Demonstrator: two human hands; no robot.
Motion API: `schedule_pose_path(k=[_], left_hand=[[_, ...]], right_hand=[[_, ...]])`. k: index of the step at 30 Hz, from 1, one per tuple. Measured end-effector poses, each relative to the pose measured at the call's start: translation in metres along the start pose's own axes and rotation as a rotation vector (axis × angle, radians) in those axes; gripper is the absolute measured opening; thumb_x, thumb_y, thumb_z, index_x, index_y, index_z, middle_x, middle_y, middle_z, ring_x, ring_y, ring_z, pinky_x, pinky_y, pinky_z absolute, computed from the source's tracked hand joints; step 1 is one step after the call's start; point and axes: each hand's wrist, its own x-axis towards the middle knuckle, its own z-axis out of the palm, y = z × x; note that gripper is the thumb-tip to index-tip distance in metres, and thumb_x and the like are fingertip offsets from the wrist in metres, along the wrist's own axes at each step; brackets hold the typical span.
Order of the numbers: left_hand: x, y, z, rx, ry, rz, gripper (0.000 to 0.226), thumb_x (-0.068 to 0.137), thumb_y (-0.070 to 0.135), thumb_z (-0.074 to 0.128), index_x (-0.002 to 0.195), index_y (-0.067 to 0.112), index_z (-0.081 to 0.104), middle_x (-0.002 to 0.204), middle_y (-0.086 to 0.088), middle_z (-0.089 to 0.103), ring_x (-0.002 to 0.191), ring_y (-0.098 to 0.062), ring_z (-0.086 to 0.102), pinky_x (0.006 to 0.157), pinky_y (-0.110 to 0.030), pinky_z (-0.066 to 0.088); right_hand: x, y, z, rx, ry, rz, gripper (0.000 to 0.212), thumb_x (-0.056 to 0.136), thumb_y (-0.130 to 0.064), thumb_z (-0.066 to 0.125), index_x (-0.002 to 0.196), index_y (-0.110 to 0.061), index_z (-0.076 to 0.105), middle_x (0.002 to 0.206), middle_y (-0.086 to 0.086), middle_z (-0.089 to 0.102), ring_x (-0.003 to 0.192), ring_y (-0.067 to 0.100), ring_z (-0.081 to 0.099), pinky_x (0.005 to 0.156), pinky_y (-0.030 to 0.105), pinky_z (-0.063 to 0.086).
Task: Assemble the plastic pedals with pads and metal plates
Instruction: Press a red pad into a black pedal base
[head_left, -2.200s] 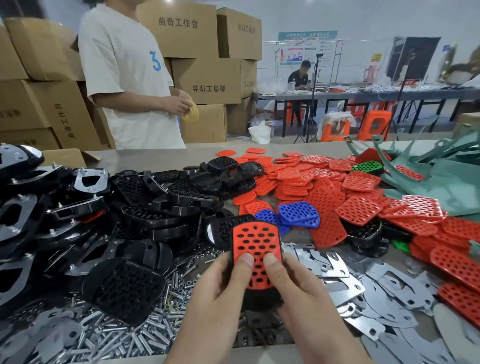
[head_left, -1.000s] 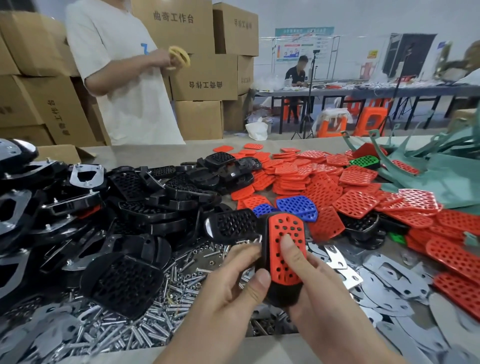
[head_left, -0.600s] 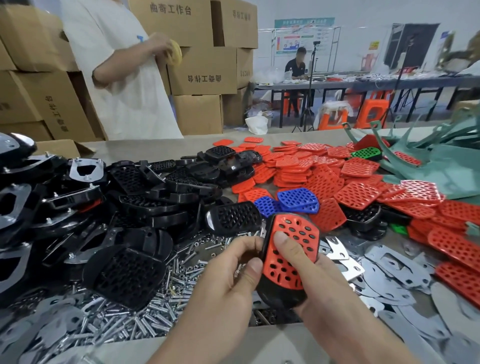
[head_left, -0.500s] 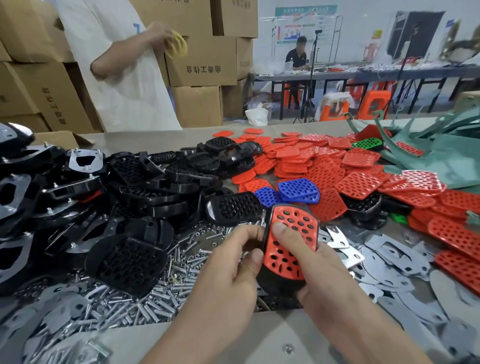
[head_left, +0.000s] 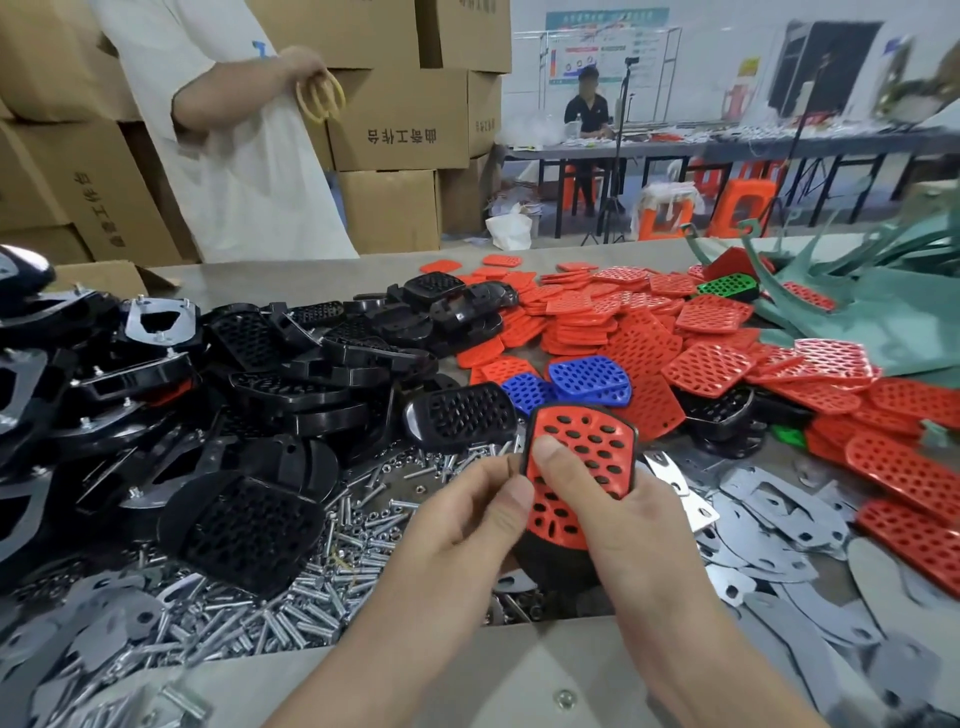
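Brown cardboard boxes (head_left: 400, 119) stand behind the long grey table (head_left: 519, 670). Black plastic pedals (head_left: 291, 364), flat red pads with holes (head_left: 639, 322), silver metal plates (head_left: 769, 499) and shiny bolts (head_left: 332, 571) lie in heaps. Above them, the right hand (head_left: 623, 519) wraps round a red-topped black pedal (head_left: 587, 441); the left hand (head_left: 457, 540) pinches its side.

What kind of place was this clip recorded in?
Probably a small factory assembly workshop: a bench heaped with black pedals, red pads and metal plates, stacked cardboard boxes behind, and a worker seated at a far table.
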Motion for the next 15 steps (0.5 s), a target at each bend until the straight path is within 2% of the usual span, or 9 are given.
schedule_pose_path(k=[3,5,7,10,12,15], left_hand=[[0.0,0.001,-0.001,0.132,-0.01,0.024,0.022,0.09,0.041,0.055,0.108,0.041,0.068,0.111,0.007,0.075,0.108,-0.011,0.07,0.097,-0.035,0.054],[0.0,0.003,-0.001,0.177,-0.001,0.016,0.022,0.09,0.045,0.053,0.105,0.04,0.067,0.107,0.009,0.076,0.103,-0.01,0.071,0.097,-0.039,0.053],[-0.001,0.006,-0.001,0.195,0.06,0.023,0.018,0.092,0.044,0.055,0.1,0.038,0.069,0.1,0.008,0.077,0.096,-0.011,0.073,0.092,-0.039,0.054],[-0.002,0.009,-0.004,0.155,0.236,0.025,0.019,0.102,0.026,0.054,0.096,0.029,0.072,0.093,0.007,0.077,0.089,-0.009,0.074,0.082,-0.032,0.053],[-0.002,0.009,-0.006,0.079,0.332,-0.01,0.024,0.103,0.021,0.05,0.095,0.024,0.072,0.093,0.005,0.078,0.09,-0.011,0.074,0.084,-0.033,0.052],[-0.001,0.012,-0.006,-0.003,0.329,-0.069,0.023,0.102,0.022,0.052,0.095,0.019,0.074,0.094,0.002,0.078,0.09,-0.011,0.074,0.082,-0.03,0.055]], right_hand=[[0.0,0.0,0.0,-0.035,-0.018,-0.021,0.05,0.061,-0.062,0.084,0.081,-0.017,0.076,0.068,0.004,0.073,0.059,0.017,0.068,0.058,0.033,0.06],[0.001,0.001,-0.002,-0.049,-0.029,-0.041,0.053,0.06,-0.064,0.076,0.08,-0.015,0.074,0.066,0.002,0.072,0.058,0.014,0.068,0.054,0.025,0.057],[0.001,0.003,-0.001,-0.041,-0.074,-0.046,0.049,0.061,-0.066,0.069,0.081,-0.023,0.077,0.071,0.0,0.076,0.063,0.01,0.072,0.054,0.02,0.055],[0.003,0.01,0.002,0.03,-0.194,-0.008,0.041,0.074,-0.068,0.074,0.097,-0.035,0.079,0.096,0.002,0.081,0.091,0.016,0.078,0.075,0.03,0.062],[0.003,0.014,0.004,0.062,-0.235,0.009,0.03,0.082,-0.055,0.074,0.104,-0.034,0.077,0.107,0.002,0.079,0.101,0.02,0.076,0.088,0.039,0.062],[0.005,0.017,0.001,0.044,-0.23,-0.052,0.031,0.084,-0.044,0.069,0.11,-0.028,0.074,0.109,0.0,0.078,0.103,0.02,0.075,0.089,0.039,0.062]])
